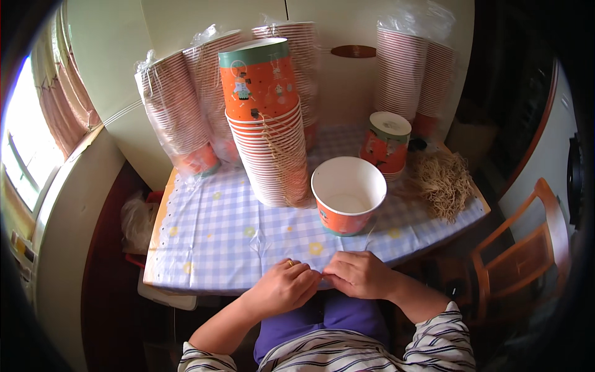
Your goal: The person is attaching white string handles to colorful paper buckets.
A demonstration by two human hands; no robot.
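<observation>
My left hand (290, 283) and my right hand (357, 273) meet at the near edge of the table, above my lap. Both are closed, thumbs and fingertips pinched together and almost touching; what lies between them is too small to make out. A thin pale strand (370, 237) sticks up just behind my right hand. Right beyond the hands stands an open paper bucket (349, 186), upright, white inside and orange outside. To its left rises a tall stack of upside-down paper buckets (266, 155), with strands of cord hanging down its side.
A tangled heap of tan cord (444, 185) lies at the table's right, beside a short upside-down bucket stack (385, 144). Plastic-wrapped bucket stacks (176, 111) line the back. A blue checked cloth (211, 248) covers the table. A wooden chair (520, 248) stands at right.
</observation>
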